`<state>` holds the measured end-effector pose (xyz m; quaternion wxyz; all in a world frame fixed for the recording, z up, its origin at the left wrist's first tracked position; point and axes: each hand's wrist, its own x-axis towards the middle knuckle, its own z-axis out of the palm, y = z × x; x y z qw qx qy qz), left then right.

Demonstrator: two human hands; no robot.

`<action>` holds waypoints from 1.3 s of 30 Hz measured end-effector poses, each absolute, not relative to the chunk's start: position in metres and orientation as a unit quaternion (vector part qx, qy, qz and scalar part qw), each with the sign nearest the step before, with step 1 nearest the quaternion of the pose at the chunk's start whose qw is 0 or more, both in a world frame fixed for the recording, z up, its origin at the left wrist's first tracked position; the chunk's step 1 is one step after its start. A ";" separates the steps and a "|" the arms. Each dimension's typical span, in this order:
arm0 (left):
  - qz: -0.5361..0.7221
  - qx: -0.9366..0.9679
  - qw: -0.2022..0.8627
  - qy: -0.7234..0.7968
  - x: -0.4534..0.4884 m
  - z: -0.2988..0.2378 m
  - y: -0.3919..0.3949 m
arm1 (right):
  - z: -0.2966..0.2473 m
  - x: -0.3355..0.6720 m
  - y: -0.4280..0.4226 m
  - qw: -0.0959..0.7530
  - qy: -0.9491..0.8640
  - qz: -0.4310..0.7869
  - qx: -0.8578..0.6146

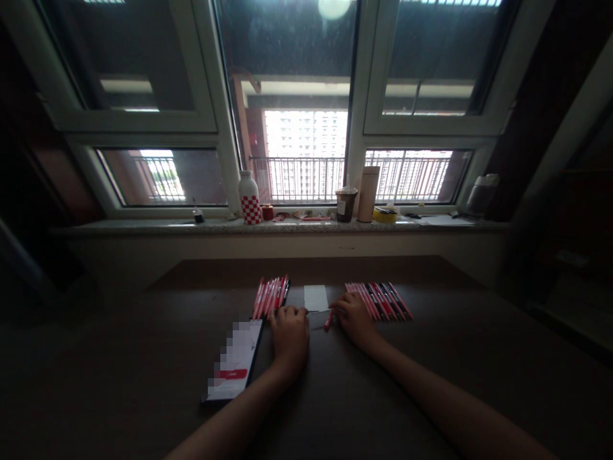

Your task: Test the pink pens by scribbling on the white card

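Observation:
My left hand (290, 335) rests on the table with its fingers curled beside the row of pink and red pens (271, 297). My right hand (354, 317) lies across from it, fingers bent inward, close to a second row of pink, red and black pens (383, 301). A thin dark line shows between the fingertips of both hands; what they pinch is too small to make out. Just beyond lies a small white card (315, 297). A short pink-red piece (328, 321) lies next to my right fingertips.
A flat case with a white surface and red label (233, 374) lies left of my left forearm on the dark table (143, 345). On the windowsill (306, 227) stand a checkered bottle (249, 199), a drink cup (345, 204), a tall tumbler (368, 195) and yellow tape (385, 215).

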<state>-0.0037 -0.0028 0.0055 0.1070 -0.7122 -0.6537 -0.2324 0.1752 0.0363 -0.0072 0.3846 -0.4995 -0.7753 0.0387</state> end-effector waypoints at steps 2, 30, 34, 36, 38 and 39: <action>-0.235 -0.712 0.112 -0.652 -0.004 0.005 -0.003 | -0.007 0.175 0.036 0.384 -0.775 0.040 -0.501; -0.276 -0.707 0.090 -0.645 -0.003 0.003 -0.002 | -0.006 0.175 0.036 0.392 -0.760 0.038 -0.518; -0.280 -0.711 0.084 -0.640 -0.004 0.002 -0.001 | -0.006 0.175 0.036 0.391 -0.758 0.038 -0.522; -0.283 -0.709 0.084 -0.640 -0.004 0.002 -0.002 | -0.006 0.175 0.035 0.391 -0.756 0.037 -0.523; -0.284 -0.708 0.086 -0.641 -0.004 0.002 -0.002 | -0.006 0.175 0.035 0.393 -0.755 0.036 -0.523; -0.284 -0.708 0.086 -0.641 -0.004 0.002 -0.002 | -0.006 0.175 0.035 0.394 -0.755 0.035 -0.523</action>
